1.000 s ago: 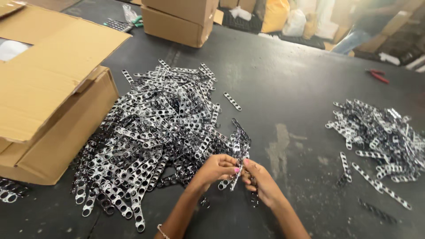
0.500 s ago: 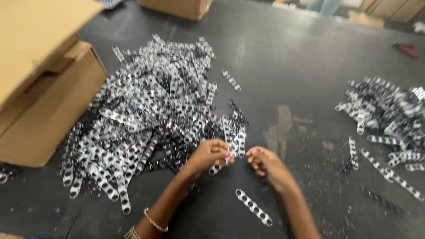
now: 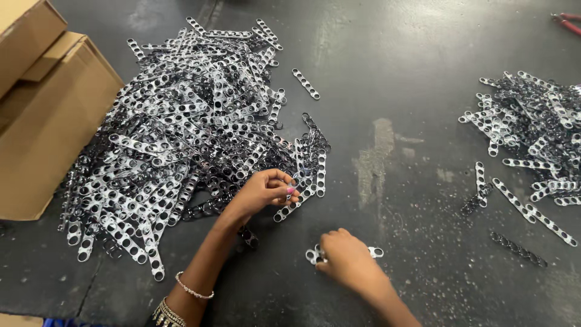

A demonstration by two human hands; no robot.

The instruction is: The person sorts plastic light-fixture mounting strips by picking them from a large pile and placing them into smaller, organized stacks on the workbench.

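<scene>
So my hands are splitting up now instead of working together in the middle like they were a second ago. My right hand (image 3: 348, 257) is coming down onto the dark floor (image 3: 411, 79) near me, fingers curled over a single perforated metal strip (image 3: 375, 251). Half a second back that strip was lying loose there, so I'm either pressing it flat or grabbing it, can't really tell how tight the hold is since my hand is covering most of it. My left hand (image 3: 263, 191) is reaching back to the near edge of the big strip pile (image 3: 181, 127), fingertips pinching narrow around one strip (image 3: 296, 203) sticking out of it. The smaller pile (image 3: 532, 127) is sitting way off to the right, cardboard box (image 3: 42, 121) on the far left. Looks like one piece is done and I'm pulling the next.
</scene>
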